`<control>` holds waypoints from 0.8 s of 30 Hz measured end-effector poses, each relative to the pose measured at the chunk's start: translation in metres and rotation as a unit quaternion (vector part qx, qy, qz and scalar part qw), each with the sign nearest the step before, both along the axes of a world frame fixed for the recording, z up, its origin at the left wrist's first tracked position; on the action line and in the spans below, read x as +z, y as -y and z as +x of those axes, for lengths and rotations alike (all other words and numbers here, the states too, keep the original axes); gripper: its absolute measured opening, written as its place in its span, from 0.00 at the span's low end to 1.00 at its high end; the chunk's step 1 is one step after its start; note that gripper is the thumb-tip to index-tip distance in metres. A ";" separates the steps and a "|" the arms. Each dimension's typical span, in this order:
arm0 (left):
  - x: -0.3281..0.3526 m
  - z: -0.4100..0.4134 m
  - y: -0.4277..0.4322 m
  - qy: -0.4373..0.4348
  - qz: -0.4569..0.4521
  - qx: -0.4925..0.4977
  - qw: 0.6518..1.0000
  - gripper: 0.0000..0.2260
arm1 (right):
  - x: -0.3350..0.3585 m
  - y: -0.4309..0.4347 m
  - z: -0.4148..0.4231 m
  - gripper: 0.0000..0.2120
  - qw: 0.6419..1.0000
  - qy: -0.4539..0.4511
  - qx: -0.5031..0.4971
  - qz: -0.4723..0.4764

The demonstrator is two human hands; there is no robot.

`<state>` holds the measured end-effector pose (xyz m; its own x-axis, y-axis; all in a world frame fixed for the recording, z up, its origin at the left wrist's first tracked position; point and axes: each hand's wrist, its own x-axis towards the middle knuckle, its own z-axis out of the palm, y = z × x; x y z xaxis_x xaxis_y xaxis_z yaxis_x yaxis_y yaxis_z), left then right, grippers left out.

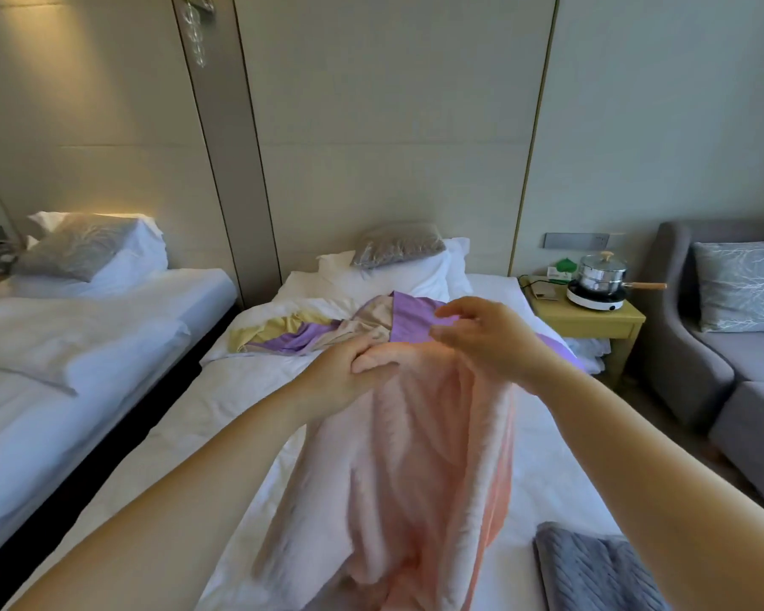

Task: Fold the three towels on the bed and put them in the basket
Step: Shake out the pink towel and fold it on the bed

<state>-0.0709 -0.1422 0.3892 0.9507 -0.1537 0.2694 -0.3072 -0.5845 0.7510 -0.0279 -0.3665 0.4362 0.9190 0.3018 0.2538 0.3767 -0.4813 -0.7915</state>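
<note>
A fluffy pink towel (415, 456) hangs in loose folds over the middle of the white bed (221, 416), held up at its top edge. My left hand (345, 372) pinches that top edge. Just right of it, my right hand (490, 337) hovers above the same edge with its fingers spread, holding nothing. A grey ribbed towel (592, 571) lies flat on the bed at the lower right. No basket is in view.
A purple, yellow and beige cloth (327, 328) lies crumpled near the pillows (398, 266). A second bed (62, 346) stands to the left. At the right are a nightstand (592, 319) with a pot on a hotplate (598, 280) and a grey sofa (733, 355).
</note>
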 end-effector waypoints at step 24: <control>-0.085 0.009 -0.240 -0.114 -0.028 0.076 0.990 0.12 | -0.023 -0.140 -0.009 0.06 0.987 -0.035 -0.151 -0.041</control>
